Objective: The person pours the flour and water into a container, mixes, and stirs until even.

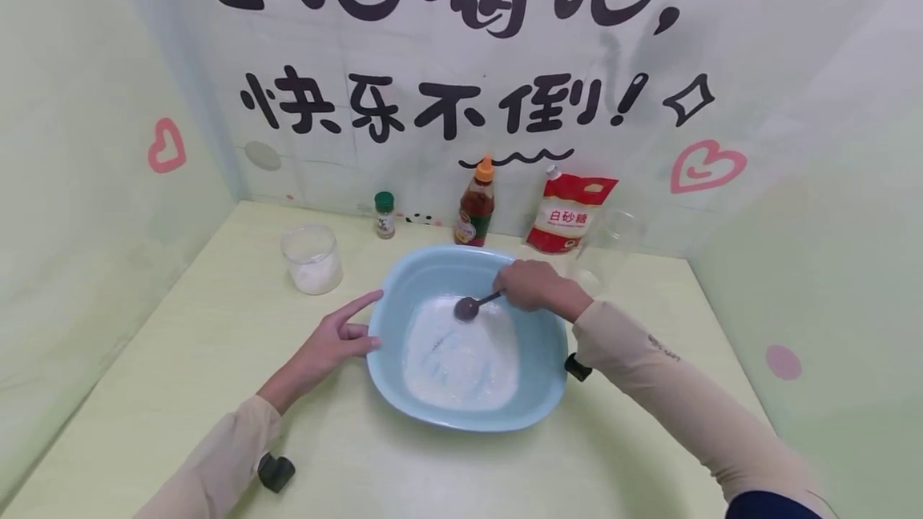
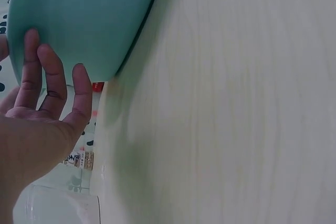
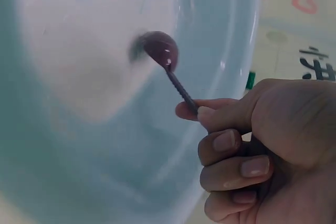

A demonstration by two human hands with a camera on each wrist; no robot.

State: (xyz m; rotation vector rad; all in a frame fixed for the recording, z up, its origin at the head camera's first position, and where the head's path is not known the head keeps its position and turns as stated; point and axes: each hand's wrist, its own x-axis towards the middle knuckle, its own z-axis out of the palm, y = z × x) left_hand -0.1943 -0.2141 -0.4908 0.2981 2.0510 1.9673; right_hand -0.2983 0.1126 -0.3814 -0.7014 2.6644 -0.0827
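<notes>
A light blue plastic basin (image 1: 537,379) with a thin layer of white powder (image 1: 461,367) over its bottom sits on the table. My left hand (image 1: 333,344) holds its left rim, the thumb and index finger at the edge. In the left wrist view other fingers (image 2: 52,85) lie against the outer wall. My right hand (image 1: 532,285) reaches over the far right rim and grips a dark brown spoon (image 1: 467,309) by its handle. The spoon's round bowl is low over the powder, slightly blurred in the right wrist view. Part of the handle is hidden in the fist.
Behind the basin stand a green-capped shaker (image 1: 385,216), an orange-capped sauce bottle (image 1: 476,205) and a red sugar pouch (image 1: 570,213). A clear beaker (image 1: 312,261) holding white powder is at the left. A transparent container (image 1: 618,243) stands behind my right forearm.
</notes>
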